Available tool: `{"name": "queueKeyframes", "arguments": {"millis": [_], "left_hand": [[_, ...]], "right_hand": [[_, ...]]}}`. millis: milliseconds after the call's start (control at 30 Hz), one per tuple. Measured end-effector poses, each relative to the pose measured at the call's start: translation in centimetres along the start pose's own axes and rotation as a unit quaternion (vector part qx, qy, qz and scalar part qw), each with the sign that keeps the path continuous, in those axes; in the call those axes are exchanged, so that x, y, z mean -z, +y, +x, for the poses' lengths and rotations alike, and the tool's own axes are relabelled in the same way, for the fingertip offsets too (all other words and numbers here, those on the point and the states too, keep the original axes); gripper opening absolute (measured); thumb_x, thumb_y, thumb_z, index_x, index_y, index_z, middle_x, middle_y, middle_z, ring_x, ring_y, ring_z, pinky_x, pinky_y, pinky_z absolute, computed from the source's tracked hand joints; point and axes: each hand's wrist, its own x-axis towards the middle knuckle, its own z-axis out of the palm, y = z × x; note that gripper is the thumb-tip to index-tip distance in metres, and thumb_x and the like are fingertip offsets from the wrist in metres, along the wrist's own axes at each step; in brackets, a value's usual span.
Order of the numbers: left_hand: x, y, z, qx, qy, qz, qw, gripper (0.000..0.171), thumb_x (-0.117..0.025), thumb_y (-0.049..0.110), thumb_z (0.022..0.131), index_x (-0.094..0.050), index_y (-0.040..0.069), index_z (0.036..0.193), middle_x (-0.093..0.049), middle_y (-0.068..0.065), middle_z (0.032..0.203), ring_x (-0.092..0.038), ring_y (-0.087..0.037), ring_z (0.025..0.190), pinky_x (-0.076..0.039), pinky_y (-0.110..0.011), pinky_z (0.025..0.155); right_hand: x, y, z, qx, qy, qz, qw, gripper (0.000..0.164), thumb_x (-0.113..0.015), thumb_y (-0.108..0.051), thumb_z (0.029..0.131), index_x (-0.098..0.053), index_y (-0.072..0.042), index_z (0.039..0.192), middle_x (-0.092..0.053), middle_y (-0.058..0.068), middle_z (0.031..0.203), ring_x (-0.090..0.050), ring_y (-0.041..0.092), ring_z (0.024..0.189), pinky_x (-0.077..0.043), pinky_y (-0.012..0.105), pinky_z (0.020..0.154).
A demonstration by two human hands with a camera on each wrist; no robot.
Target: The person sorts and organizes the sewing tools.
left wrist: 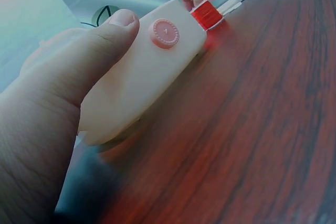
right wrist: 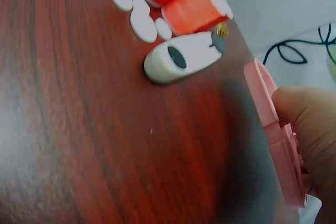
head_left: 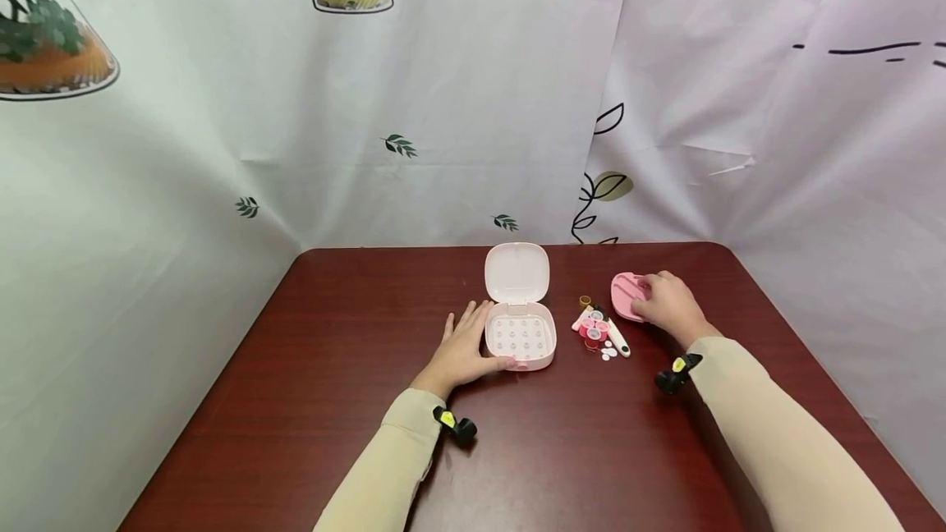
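Note:
My left hand (head_left: 464,349) rests against the left side of a pale pink sewing box (head_left: 521,364). Its thumb lies along the front by a round pink clasp (left wrist: 166,32), its other fingers spread at the left side. The box's lid (head_left: 517,272) stands open behind a base with rows of small pegs. At the far right, my right hand (head_left: 671,308) pinches a pink divided tray (head_left: 626,295) by its right side. In the right wrist view the tray (right wrist: 279,145) is tilted on edge, with the thumb against its face.
Between box and tray lies a small pile: red and pink thread spools (head_left: 594,328), a white tool (right wrist: 181,56) with a black oval, several white discs (right wrist: 143,24) and a gold ring (head_left: 585,300). The table's back edge meets a printed cloth (head_left: 443,89).

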Motion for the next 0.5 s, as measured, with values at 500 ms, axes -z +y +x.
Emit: {"name": "queueKeyframes", "arguments": {"millis": [500], "left_hand": [[0.0,0.2,-0.1,0.0,0.004,-0.009,1.0,0.113,-0.07,0.074,0.075,-0.025,0.017,0.162,-0.028,-0.007,0.165,-0.013,-0.028,0.156,-0.003,-0.059,0.122]], "right_hand": [[-1.9,2.1,-1.0,-0.019,0.016,0.04,0.999,0.05,-0.065,-0.017,0.083,-0.061,0.014,0.122,-0.057,0.034,0.115,-0.053,0.049,0.105,-0.043,0.06,0.094]]}}
